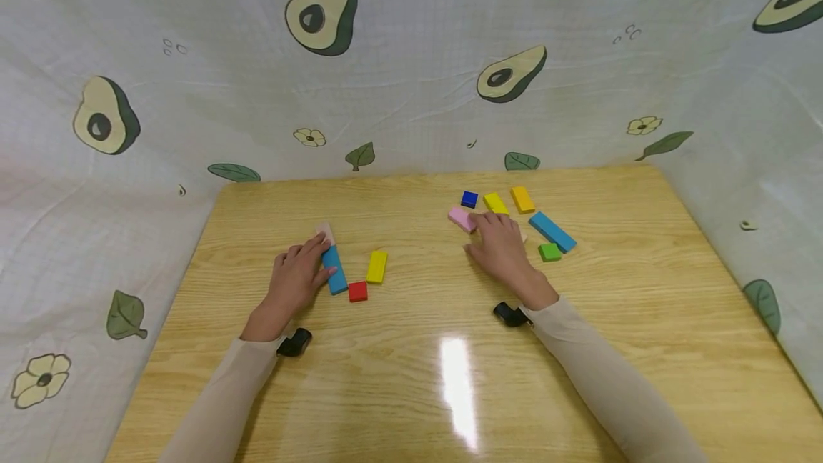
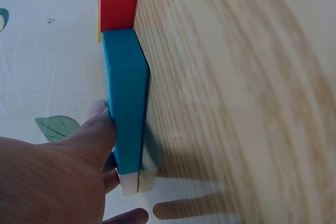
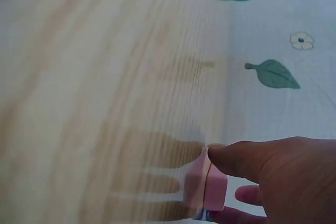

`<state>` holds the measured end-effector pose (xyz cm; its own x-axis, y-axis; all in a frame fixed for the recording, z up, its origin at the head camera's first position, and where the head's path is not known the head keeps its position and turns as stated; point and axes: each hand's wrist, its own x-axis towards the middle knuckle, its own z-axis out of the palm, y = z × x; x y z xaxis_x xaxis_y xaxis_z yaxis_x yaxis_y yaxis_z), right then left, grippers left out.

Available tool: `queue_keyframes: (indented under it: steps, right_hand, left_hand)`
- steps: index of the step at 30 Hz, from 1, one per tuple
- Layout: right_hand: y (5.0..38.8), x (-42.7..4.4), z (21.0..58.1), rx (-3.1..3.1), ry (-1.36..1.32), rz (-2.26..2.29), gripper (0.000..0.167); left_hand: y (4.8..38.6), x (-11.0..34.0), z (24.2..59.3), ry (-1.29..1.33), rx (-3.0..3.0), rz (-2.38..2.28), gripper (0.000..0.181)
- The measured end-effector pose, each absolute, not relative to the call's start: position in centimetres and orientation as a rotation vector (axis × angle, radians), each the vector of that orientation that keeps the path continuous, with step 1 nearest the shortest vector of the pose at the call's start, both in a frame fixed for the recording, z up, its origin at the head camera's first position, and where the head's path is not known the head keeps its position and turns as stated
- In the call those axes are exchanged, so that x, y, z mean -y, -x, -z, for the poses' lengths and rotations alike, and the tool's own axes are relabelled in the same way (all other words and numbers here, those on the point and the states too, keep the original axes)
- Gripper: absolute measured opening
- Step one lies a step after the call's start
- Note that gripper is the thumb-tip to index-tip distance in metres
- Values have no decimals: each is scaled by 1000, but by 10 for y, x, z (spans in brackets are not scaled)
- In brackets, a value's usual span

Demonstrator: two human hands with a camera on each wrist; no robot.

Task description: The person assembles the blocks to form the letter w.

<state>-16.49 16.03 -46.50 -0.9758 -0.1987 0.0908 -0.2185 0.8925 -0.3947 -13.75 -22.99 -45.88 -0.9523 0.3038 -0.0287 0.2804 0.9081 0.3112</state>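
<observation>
My left hand (image 1: 297,279) rests at a row of two blocks. Its thumb lies on the light-blue block (image 1: 334,270), while fingertips touch the pale pink block (image 1: 325,231) at the far end. In the left wrist view the light-blue block (image 2: 126,103) stands beside the thumb. A red block (image 1: 358,291) sits by its near end, with a yellow block (image 1: 377,266) to the right. My right hand (image 1: 500,247) reaches over a pink block (image 1: 460,218), fingertips at its right end and thumb apart from it. A pale block is mostly hidden beneath that hand.
Around the right hand lie a dark-blue block (image 1: 469,199), a second yellow block (image 1: 495,203), an orange block (image 1: 523,199), a long blue block (image 1: 553,231) and a green block (image 1: 549,252). An avocado-print cloth (image 1: 411,91) hangs behind the wooden table (image 1: 386,377).
</observation>
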Motion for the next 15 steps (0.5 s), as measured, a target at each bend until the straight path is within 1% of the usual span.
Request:
queue_keyframes:
  steps: [8,15]
  right_hand:
    - [170,-158,463,2953,-457,-635,56]
    - [193,-162,455,2992,-715,-615,58]
  left_hand:
    - [138,230,457,-465,-3003,-447,59]
    - [138,231,460,-459,-2995,-463,59]
